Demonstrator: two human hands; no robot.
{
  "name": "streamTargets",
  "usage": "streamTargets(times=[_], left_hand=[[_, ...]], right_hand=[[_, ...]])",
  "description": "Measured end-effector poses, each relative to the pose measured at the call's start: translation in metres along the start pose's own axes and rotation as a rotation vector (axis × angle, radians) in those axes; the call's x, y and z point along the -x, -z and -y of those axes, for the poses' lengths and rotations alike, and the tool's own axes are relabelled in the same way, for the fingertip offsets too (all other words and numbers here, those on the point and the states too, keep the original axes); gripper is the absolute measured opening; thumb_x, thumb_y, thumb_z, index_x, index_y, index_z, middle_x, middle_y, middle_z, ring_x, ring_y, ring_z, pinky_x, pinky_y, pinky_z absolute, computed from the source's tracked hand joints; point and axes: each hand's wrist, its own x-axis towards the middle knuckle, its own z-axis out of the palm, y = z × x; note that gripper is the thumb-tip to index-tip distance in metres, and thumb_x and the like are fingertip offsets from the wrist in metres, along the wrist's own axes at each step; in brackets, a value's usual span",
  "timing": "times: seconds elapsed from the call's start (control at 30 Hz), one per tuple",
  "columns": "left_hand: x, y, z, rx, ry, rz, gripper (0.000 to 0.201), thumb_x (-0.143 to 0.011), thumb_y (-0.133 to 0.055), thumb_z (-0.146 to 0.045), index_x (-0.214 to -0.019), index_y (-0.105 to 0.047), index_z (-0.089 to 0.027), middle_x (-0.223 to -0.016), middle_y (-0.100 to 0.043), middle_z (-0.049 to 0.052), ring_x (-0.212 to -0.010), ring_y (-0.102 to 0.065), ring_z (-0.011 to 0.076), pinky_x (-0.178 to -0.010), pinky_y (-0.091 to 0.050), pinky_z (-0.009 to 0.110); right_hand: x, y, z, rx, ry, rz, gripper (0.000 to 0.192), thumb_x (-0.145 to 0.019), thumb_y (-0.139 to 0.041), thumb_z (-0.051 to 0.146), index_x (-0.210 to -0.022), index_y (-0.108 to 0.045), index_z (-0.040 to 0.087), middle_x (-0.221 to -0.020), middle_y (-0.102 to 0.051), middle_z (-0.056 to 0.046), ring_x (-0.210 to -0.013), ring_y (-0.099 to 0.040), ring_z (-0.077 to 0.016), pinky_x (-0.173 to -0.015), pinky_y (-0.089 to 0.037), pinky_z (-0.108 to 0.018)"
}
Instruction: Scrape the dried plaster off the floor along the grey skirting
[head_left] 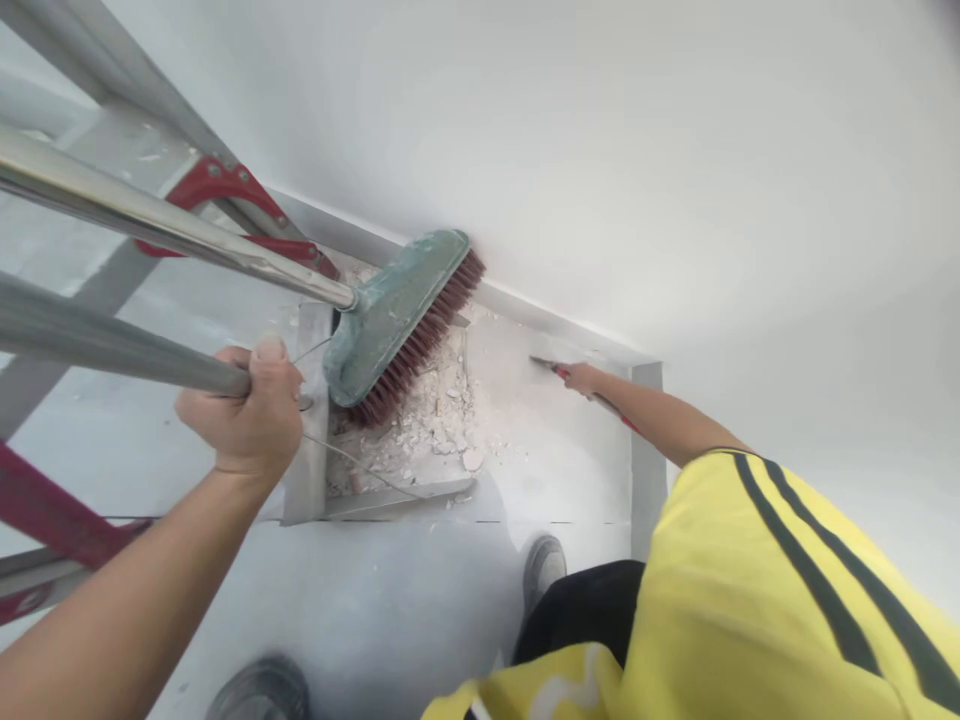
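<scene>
My left hand [251, 410] is wrapped round the lower end of a grey pole, the handle [112, 335] of a long-handled dustpan [397, 497]. A thin wire runs from near this hand to the pan. White chips and dust [442, 410] lie in the pan. Across it rests a broom [405, 310] with a green head and reddish-brown bristles, its shiny stick passing above my left hand. My right hand [581, 380] is closed on a red-handled tool [546, 363] with a thin dark tip, held low near the wall's foot. Its exact kind is unclear.
A stepladder [161, 110] with red braces stands at the left. The white wall [637, 180] meets the floor along a grey skirting [547, 318], with a corner at the right. My shoes [544, 565] are on the pale floor [390, 600], below the pan in view.
</scene>
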Motion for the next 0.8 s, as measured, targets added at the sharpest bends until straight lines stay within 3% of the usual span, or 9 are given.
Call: streamTargets(times=[0.13, 0.3, 0.43, 0.67, 0.8], left_hand=[[-0.001, 0.0, -0.004, -0.022, -0.02, 0.014, 0.037, -0.072, -0.055, -0.029, -0.04, -0.041, -0.017, -0.035, -0.04, -0.004, -0.033, -0.04, 0.0076, -0.04, -0.035, 0.022], [-0.001, 0.0, -0.001, -0.02, -0.051, -0.014, 0.035, -0.071, -0.056, -0.029, -0.041, -0.042, -0.017, -0.035, -0.04, -0.004, -0.034, -0.042, 0.0087, -0.039, -0.035, 0.023], [0.001, -0.001, 0.001, -0.037, -0.071, -0.03, 0.034, -0.072, -0.054, -0.029, -0.043, -0.043, -0.017, -0.036, -0.038, -0.005, -0.035, -0.042, 0.0085, -0.04, -0.035, 0.023], [0.0, -0.004, 0.003, -0.054, -0.059, -0.055, 0.038, -0.07, -0.053, -0.046, -0.05, -0.033, -0.022, -0.037, -0.036, -0.006, -0.034, -0.041, 0.0095, -0.039, -0.035, 0.024], [-0.001, -0.007, 0.008, -0.051, -0.098, -0.104, 0.04, -0.07, -0.051, -0.051, -0.051, -0.032, -0.022, -0.037, -0.034, -0.007, -0.034, -0.039, 0.0084, -0.042, -0.035, 0.025]], right_hand=[[-0.02, 0.011, -0.012, 0.005, -0.021, -0.024, 0.072, -0.078, -0.054, 0.018, -0.142, -0.023, 0.02, -0.081, -0.063, -0.011, -0.049, -0.058, -0.015, -0.048, -0.046, -0.025], [-0.02, 0.001, -0.03, 0.048, 0.048, 0.09, 0.077, -0.075, -0.058, 0.017, -0.142, -0.023, 0.028, -0.077, -0.062, -0.006, -0.043, -0.056, -0.0122, -0.046, -0.046, -0.024], [-0.024, 0.006, -0.034, 0.041, -0.045, 0.004, 0.072, -0.078, -0.054, 0.018, -0.143, -0.023, 0.02, -0.078, -0.063, -0.009, -0.047, -0.057, -0.0141, -0.046, -0.045, -0.024], [0.01, -0.033, -0.034, 0.044, 0.052, 0.135, 0.071, -0.076, -0.056, 0.016, -0.14, -0.027, 0.024, -0.08, -0.062, -0.006, -0.047, -0.057, -0.0116, -0.047, -0.043, -0.02], [-0.007, -0.018, -0.026, 0.008, -0.072, 0.005, 0.055, -0.08, -0.051, 0.014, -0.133, -0.036, 0.011, -0.082, -0.062, -0.01, -0.053, -0.058, -0.0108, -0.052, -0.043, -0.02]])
